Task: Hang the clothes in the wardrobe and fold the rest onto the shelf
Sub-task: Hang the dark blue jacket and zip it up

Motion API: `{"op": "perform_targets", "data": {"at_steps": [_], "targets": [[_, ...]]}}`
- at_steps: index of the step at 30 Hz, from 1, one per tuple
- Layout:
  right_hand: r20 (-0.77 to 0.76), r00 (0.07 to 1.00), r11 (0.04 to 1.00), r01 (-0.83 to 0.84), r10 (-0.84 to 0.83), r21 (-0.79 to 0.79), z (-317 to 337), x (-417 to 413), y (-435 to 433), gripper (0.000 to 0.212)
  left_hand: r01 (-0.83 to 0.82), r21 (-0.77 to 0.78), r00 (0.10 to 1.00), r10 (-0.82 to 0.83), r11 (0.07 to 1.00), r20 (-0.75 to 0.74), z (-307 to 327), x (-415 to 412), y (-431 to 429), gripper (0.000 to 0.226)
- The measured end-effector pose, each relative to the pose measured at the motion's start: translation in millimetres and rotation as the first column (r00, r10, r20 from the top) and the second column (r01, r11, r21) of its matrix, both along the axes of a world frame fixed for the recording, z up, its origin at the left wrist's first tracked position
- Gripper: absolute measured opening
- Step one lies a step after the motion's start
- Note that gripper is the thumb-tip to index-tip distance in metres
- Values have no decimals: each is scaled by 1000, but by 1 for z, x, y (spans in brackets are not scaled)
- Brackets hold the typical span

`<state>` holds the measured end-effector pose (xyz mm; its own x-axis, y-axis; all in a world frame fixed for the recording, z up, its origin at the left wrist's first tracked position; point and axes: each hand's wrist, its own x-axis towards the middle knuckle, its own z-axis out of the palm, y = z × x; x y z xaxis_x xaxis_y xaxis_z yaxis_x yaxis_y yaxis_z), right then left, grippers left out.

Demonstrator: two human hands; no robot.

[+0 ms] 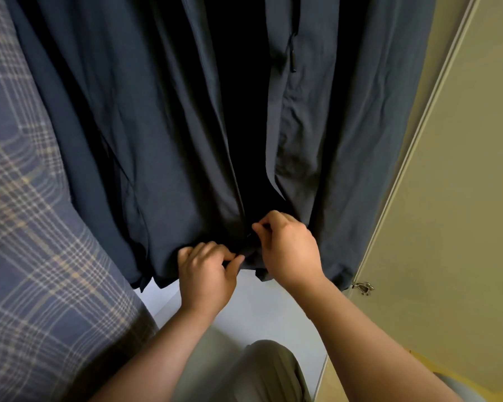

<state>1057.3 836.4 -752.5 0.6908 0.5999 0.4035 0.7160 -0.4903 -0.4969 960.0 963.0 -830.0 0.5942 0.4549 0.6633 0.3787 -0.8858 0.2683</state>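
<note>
Both grips, left hand [206, 274] and right hand [288, 250], pinch the bottom of one dark jacket [163, 140] hanging between one checked shirt [26, 256] and one wardrobe door [453, 198].

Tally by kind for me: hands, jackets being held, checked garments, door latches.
jacket, pinched at its bottom edges: 1
hands, left hand and right hand: 2
checked garment: 1
door latch: 1
Total: 5
</note>
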Motion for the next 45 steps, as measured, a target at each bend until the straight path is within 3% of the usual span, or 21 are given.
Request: {"op": "perform_targets", "data": {"at_steps": [8,12,16,27,34,40,45], "targets": [[-35,999,999,-28,30,38,-5,-4,-5,23,17,64,999,-15,998,-33,16,12,-5,26],[57,998,1000,-22,21,5,6,-3,-2,24,130,62,991,-132,990,25,9,13,6,30],[81,995,991,52,-62,123,18,-2,-2,23,155,19,984,-156,988,80,9,15,13,35],[96,995,992,-10,-2,123,11,-11,-5,22,78,235,995,-89,969,34,36,30,17,35],[213,975,973,9,-59,229,34,-3,-2,19,51,229,999,-51,972,-6,26,25,15,45],[141,990,973,-13,-21,232,26,-8,-2,20,9,254,990,-44,967,132,59,27,12,33],[233,972,961,-33,-33,273,38,-7,-2,18,29,348,983,-89,937,159,58,37,13,44]]}}
